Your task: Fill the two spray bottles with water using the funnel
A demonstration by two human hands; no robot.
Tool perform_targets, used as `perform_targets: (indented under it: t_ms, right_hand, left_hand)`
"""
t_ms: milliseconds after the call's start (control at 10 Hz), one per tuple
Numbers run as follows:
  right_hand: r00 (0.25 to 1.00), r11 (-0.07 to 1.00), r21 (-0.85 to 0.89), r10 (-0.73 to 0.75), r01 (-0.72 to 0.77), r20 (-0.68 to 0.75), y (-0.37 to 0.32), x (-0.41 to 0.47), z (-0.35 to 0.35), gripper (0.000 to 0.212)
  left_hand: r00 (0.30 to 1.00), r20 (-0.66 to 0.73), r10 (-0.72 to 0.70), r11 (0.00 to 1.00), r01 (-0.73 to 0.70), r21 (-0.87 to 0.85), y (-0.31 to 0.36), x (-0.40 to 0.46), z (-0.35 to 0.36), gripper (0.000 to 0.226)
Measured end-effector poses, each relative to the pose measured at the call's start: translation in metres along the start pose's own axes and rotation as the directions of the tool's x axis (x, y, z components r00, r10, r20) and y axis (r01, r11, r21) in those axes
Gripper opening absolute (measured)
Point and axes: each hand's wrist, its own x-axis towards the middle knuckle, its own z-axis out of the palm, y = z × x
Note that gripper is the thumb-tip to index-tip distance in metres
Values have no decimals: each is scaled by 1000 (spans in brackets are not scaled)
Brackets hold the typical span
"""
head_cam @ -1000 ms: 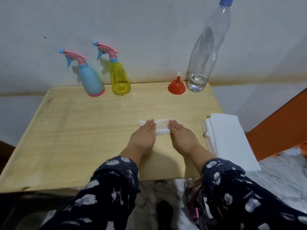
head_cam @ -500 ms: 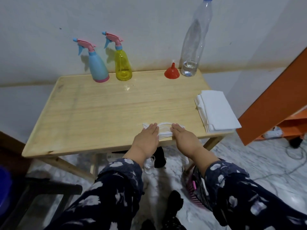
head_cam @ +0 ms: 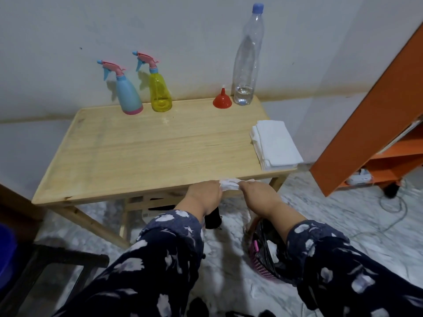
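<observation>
- The one camera is sitting on the person's head and is looking forward and down.
- It is looking across the wooden table (head_cam: 146, 152) toward the white wall (head_cam: 160, 24) at the back.
- The near edge of the table is lying about the middle of the picture, and the floor (head_cam: 343, 213) is showing below it.
- The sleeves (head_cam: 174, 236) are filling the bottom, very near the camera.
- The wide lens is bending the straight lines at the edges.
- There is only this one view, so no second view is sharing the scene.
</observation>
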Motion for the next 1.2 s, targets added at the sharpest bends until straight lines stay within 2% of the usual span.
perform_targets:
  t_ms: [200,300,400,500,600,800,900,1000,1200]
  right_hand:
    - [995,982,171,87,-76,-55,66,-49,1,27]
    - [985,980,177,115,-92,-125,105,-78,12,23]
    - [958,938,289,242,-190,-155,140,-103,34,20]
    - [948,869,428,309,-249,-77,172,-118,64,15]
    - [943,850,433,333,-298,-4,200,-124,100,23]
    - [923,814,440,363,-380,126,241,-125,176,33]
    - [888,777,430,385,-460,254,257,-122,213,39]
    - [866,751,439,376,-493,329,266,-122,243,41]
    - [827,681,472,433,-561,359,258,-127,253,36]
  left_hand:
    - [993,-12,118,987,-119,-105,80,14,11,39]
    - [985,-76,158,971,-169,-170,121,27,29,32]
    - [982,-127,137,932,-171,-320,158,43,54,20]
    - [987,-41,158,866,-159,-475,185,65,89,10]
    - [987,44,151,817,-100,-567,204,90,127,16]
    - [970,171,170,855,-59,-516,225,141,206,43]
    - [957,232,172,853,-27,-521,227,157,241,51]
    - [922,326,207,874,-25,-485,227,168,268,59]
    - [902,390,184,896,9,-443,221,171,276,58]
